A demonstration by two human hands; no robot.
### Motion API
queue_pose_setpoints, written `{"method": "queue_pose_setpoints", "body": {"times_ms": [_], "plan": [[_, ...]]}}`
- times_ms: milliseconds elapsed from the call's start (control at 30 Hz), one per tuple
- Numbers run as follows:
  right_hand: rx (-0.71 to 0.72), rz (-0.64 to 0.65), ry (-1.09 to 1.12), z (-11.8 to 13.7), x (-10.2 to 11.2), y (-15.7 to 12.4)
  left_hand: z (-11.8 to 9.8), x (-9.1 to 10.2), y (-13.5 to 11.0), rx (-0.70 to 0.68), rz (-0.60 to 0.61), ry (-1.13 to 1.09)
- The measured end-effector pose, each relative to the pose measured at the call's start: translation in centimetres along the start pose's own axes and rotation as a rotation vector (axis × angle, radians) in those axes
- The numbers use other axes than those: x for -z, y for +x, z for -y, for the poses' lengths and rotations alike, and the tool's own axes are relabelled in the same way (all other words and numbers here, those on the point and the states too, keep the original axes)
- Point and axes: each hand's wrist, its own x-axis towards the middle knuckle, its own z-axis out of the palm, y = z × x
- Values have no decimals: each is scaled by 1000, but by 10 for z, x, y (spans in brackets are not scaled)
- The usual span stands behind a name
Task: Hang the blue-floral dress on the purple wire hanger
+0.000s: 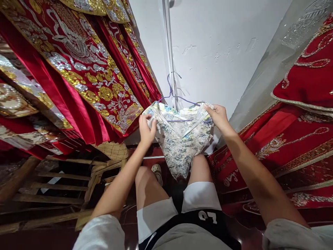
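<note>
Settling floral V-neck top (179, 149) on purple hanger (171, 94) before white wall (213, 31), by the look of it; pinched one shoulder with right hand (218, 114), had left hand (147, 130) half-curled at the other, couldn't tell if gripping; probably needed even tugs to level shoulders next.

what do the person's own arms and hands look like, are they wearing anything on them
Short, plain, pale grey sleeves leave the forearms bare. The left hand and right hand are gloveless, with no watch or bracelet visible.
</note>
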Motion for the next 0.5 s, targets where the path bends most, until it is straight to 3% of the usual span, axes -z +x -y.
{"method": "queue_pose_setpoints", "body": {"times_ms": [67,133,200,300,400,500], "plan": [[42,-93,-96,-2,-10,2,1,-21,-35,186,96,-110],[95,-170,-213,-3,-18,3,0,-46,-56,363,214,-226],[161,-257,-328,-5,-25,2,-2,-70,-58,491,234,-312],[263,-367,-451,-5,-34,0,0,-97,-37,586,147,-351],[254,-290,-476,-3,-54,2,4,-109,-17,575,140,-308],[124,-119,-402,0,-85,2,3,-111,-19,537,175,-307]]}}
